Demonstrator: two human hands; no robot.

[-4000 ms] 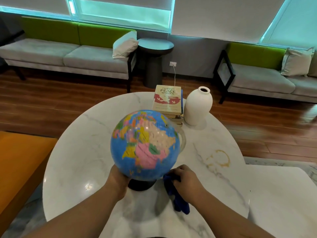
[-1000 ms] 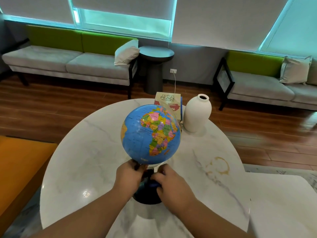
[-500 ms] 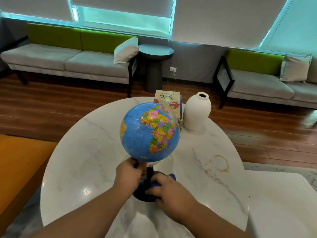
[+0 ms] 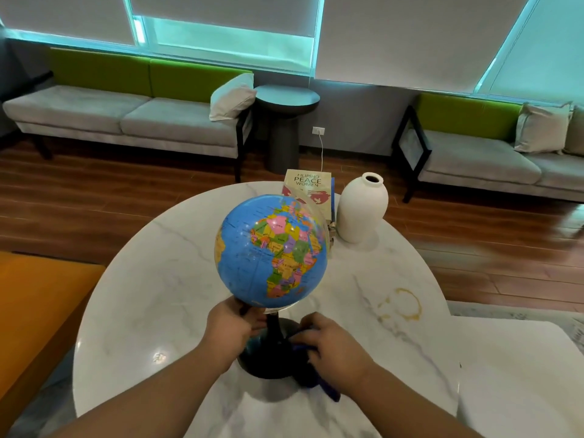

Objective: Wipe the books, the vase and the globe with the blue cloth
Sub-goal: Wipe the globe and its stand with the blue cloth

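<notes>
Your left hand [image 4: 232,330] is clenched round the black stem just under the sphere of the round blue globe [image 4: 271,251], which has countries printed in many colours. The globe's black domed base [image 4: 264,363] sits on the round white marble table [image 4: 164,279], toward the 6 o'clock edge nearest you. Your right hand [image 4: 335,346] grasps the dark blue cloth [image 4: 328,388] and presses it against the base at its 3 o'clock side. A tail of the cloth trails onto the marble toward 5 o'clock.

At the table's 12 o'clock edge lies the stack of books [image 4: 308,184], its cream top cover reading "FILIPINO PEACE WOMEN", partly hidden behind the sphere. Just beside it, at 1 o'clock, the matte white ceramic vase [image 4: 361,210] stands upright. A yellowish ring stain [image 4: 403,306] marks the marble at 3 o'clock. Beyond the table, a dark round side table [image 4: 286,99] stands between two grey sofas with green backs, at 11 o'clock [image 4: 126,115] and 2 o'clock [image 4: 480,159].
</notes>
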